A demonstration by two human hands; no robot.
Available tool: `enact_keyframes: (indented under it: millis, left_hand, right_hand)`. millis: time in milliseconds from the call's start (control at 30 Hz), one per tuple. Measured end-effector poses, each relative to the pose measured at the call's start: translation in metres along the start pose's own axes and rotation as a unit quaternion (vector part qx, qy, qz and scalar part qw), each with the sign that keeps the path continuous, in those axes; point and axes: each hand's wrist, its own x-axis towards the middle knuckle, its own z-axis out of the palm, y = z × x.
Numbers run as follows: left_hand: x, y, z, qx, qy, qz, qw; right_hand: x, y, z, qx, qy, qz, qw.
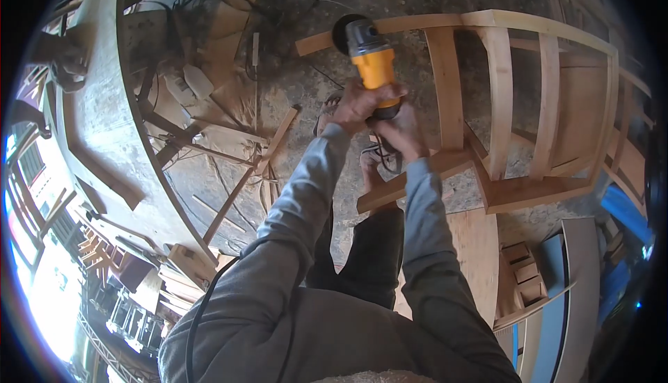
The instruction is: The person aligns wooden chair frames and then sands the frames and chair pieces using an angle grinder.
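A yellow and grey angle grinder [376, 66] is held in front of me, its dark disc [342, 32] at the far end. My left hand [360, 103] is closed around the lower part of the yellow body. Just below and to the right, my right hand [403, 132] grips the rear end of the grinder. The disc overlaps a curved rail of a slatted wooden frame [501, 105]; I cannot tell whether they touch. A dark cord hangs in a loop beneath my hands.
A curved wooden panel [111, 118] stands on the left, with another person's hand [66, 66] beside it. Wood offcuts [278, 139] and cables litter the floor. A wooden board [473, 244] lies low on the right, near a small compartmented wooden box [522, 275].
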Motion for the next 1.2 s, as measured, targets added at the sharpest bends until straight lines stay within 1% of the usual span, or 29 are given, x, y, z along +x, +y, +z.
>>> enact_keyframes:
  millis: [133, 200, 233, 267, 333, 367, 467, 600, 633, 733, 833, 900, 933, 967, 1033, 1100, 1167, 1200]
  left_hand:
    - [-0.042, 0.013, -0.039, -0.006, 0.070, 0.039, 0.997]
    - [-0.059, 0.016, -0.054, 0.000, 0.117, 0.050, 0.992]
    - [-0.062, 0.014, -0.052, -0.018, 0.108, 0.077, 0.991]
    - [-0.059, 0.014, -0.051, -0.004, 0.107, 0.069, 0.992]
    - [-0.052, 0.011, -0.041, 0.019, 0.102, 0.046, 0.993]
    - [-0.040, -0.004, -0.036, -0.043, 0.087, 0.061, 0.993]
    - [-0.018, -0.001, -0.005, -0.034, 0.025, 0.027, 0.999]
    - [0.026, -0.018, 0.032, 0.000, 0.002, 0.009, 1.000]
    - [0.037, -0.021, 0.041, -0.019, -0.012, -0.006, 1.000]
    - [0.067, -0.026, 0.072, 0.015, -0.055, -0.001, 0.998]
    - [0.093, -0.026, 0.100, 0.059, -0.075, -0.006, 0.995]
    - [0.108, -0.023, 0.110, 0.039, -0.132, 0.001, 0.990]
    - [0.119, -0.026, 0.112, 0.029, -0.159, 0.004, 0.987]
    - [0.133, -0.028, 0.121, 0.078, -0.125, -0.043, 0.988]
    - [0.138, -0.031, 0.134, 0.089, -0.114, -0.034, 0.989]
    - [0.135, -0.036, 0.127, 0.108, -0.097, -0.030, 0.989]
    - [0.133, -0.046, 0.111, 0.135, -0.080, -0.026, 0.987]
    - [0.122, -0.039, 0.104, 0.132, -0.072, -0.038, 0.988]
  right_hand:
    - [-0.021, -0.036, 0.041, -0.042, -0.020, -0.073, 0.996]
    - [-0.025, -0.038, 0.049, -0.043, -0.020, -0.105, 0.993]
    - [-0.025, -0.035, 0.054, -0.038, -0.014, -0.115, 0.993]
    - [-0.024, -0.032, 0.057, -0.034, -0.007, -0.124, 0.992]
    - [-0.019, -0.023, 0.048, -0.056, 0.005, -0.087, 0.995]
    - [-0.017, -0.016, 0.039, -0.067, 0.013, -0.067, 0.995]
    - [-0.003, 0.010, 0.010, -0.024, 0.000, -0.046, 0.999]
    - [0.012, 0.024, -0.037, -0.013, 0.003, 0.030, 0.999]
    - [0.016, 0.027, -0.046, -0.021, 0.034, 0.019, 0.999]
    - [0.031, 0.053, -0.069, 0.036, 0.091, -0.012, 0.995]
    - [0.048, 0.068, -0.101, 0.098, 0.073, 0.025, 0.992]
    - [0.059, 0.072, -0.116, 0.112, 0.104, -0.012, 0.988]
    - [0.061, 0.072, -0.121, 0.122, 0.114, -0.014, 0.986]
    - [0.062, 0.071, -0.126, 0.132, 0.123, -0.015, 0.983]
    - [0.064, 0.067, -0.135, 0.157, 0.131, 0.011, 0.979]
    - [0.063, 0.081, -0.128, 0.153, 0.133, -0.016, 0.979]
    - [0.063, 0.081, -0.117, 0.160, 0.117, -0.031, 0.980]
    - [0.056, 0.076, -0.102, 0.170, 0.099, -0.027, 0.980]
